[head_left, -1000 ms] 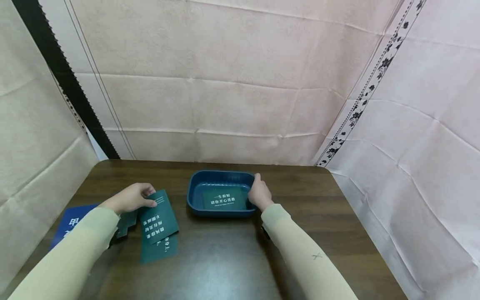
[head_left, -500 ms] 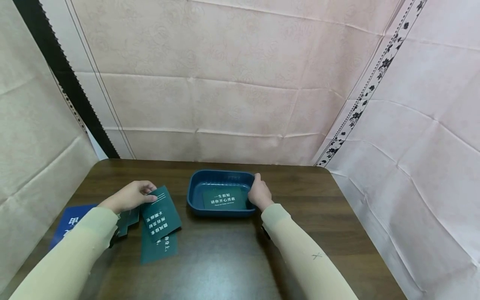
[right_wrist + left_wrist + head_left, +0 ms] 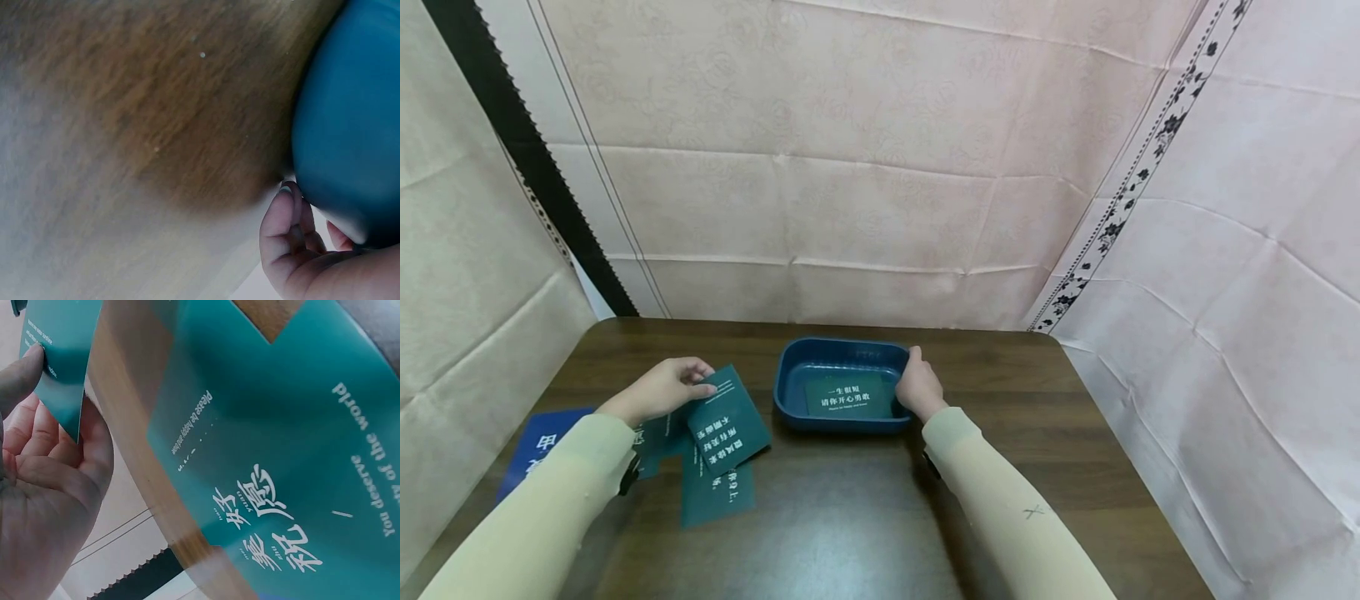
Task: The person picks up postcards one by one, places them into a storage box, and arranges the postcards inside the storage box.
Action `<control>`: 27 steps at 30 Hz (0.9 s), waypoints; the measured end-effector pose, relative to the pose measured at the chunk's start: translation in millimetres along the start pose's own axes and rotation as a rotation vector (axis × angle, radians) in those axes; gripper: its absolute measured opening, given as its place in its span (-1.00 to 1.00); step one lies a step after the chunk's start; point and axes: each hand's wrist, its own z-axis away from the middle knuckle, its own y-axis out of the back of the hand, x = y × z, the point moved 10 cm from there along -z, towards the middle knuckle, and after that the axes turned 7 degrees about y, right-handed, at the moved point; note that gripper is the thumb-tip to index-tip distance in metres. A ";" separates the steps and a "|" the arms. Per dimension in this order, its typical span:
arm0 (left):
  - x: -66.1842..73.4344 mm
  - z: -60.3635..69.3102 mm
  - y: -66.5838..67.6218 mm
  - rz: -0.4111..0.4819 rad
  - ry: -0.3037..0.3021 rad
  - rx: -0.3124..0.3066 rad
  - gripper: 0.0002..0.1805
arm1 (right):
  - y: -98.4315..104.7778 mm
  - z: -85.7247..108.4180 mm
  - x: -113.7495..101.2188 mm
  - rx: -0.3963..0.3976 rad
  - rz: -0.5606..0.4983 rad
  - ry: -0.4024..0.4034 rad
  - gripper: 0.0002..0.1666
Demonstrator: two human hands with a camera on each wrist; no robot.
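Note:
Between thumb and fingers, my left hand [image 3: 668, 390] pinches a dark green card [image 3: 730, 423] printed with white writing, its near end raised off the table. In the left wrist view the held card [image 3: 62, 356] shows the thumb on its printed face and the fingers behind. Other green cards [image 3: 718, 500] lie beneath and beside it, overlapping. My right hand [image 3: 921, 386] grips the right end of a blue tray [image 3: 842, 427]. One green card [image 3: 848, 397] lies inside that tray. In the right wrist view the fingers [image 3: 281, 228] curl under the tray's end.
A blue card or booklet [image 3: 538, 446] lies at the left, partly hidden by my left sleeve. The brown wooden table [image 3: 1037, 433] extends to the right of the tray. Pale patterned cloth [image 3: 880, 208] hangs behind and at both sides.
My left hand has shifted slightly up, and the pinched card has swung a little to the right, towards the tray. The right hand and tray stay about where they were.

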 end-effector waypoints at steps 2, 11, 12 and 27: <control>-1.1 1.8 -0.2 0.001 0.008 0.001 -0.62 | -0.2 0.4 0.4 -0.002 0.005 -0.002 -0.17; -7.7 9.3 4.4 0.029 0.068 -0.016 -0.55 | -1.0 3.2 0.9 -0.008 0.011 -0.006 -0.14; -9.0 9.7 5.5 0.033 0.074 -0.016 -0.54 | -1.0 2.9 1.4 -0.008 0.008 -0.009 -0.13; -17.2 23.6 28.3 0.358 0.121 0.033 -0.34 | 1.8 3.3 -6.0 -0.019 -0.015 0.010 -0.17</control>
